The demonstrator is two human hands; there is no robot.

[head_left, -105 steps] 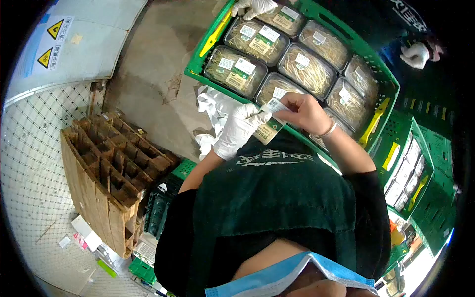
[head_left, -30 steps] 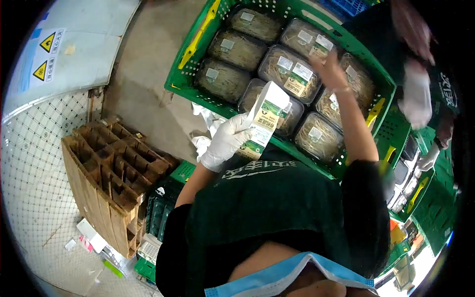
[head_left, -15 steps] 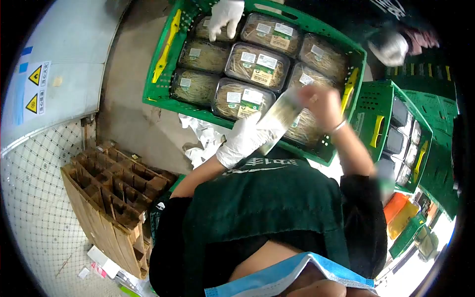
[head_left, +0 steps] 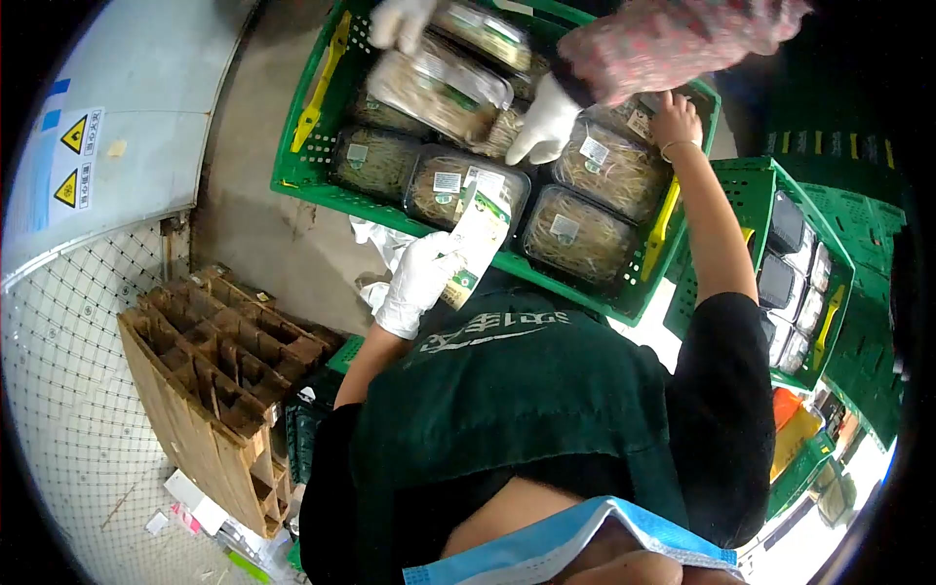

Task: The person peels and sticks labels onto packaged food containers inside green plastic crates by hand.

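My left hand (head_left: 417,283), in a white glove, grips a strip of green-and-white labels (head_left: 478,244) over the crate's near edge. My bare right hand (head_left: 677,122) reaches to the far right tray (head_left: 624,115); its fingers are partly stretched out on the lid beside a cream label (head_left: 640,124). Black trays of pale sprouts with clear lids fill the green crate (head_left: 341,207). Under the label strip lies a near tray (head_left: 434,200) bearing a white label. Two trays on the right, a middle one (head_left: 606,175) and a near one (head_left: 577,239), each carry one white label.
A co-worker's gloved hand (head_left: 400,24) is by a tilted tray (head_left: 439,93); their other gloved hand (head_left: 546,122) and floral sleeve (head_left: 673,47) cross the crate. Another green crate (head_left: 756,185) holds trays at right. A wooden pallet (head_left: 195,409) stands at left.
My right hand has moved from the label strip to the far right tray, where a cream label now shows. A co-worker's second hand has come in, and a far left tray is lifted and tilted.
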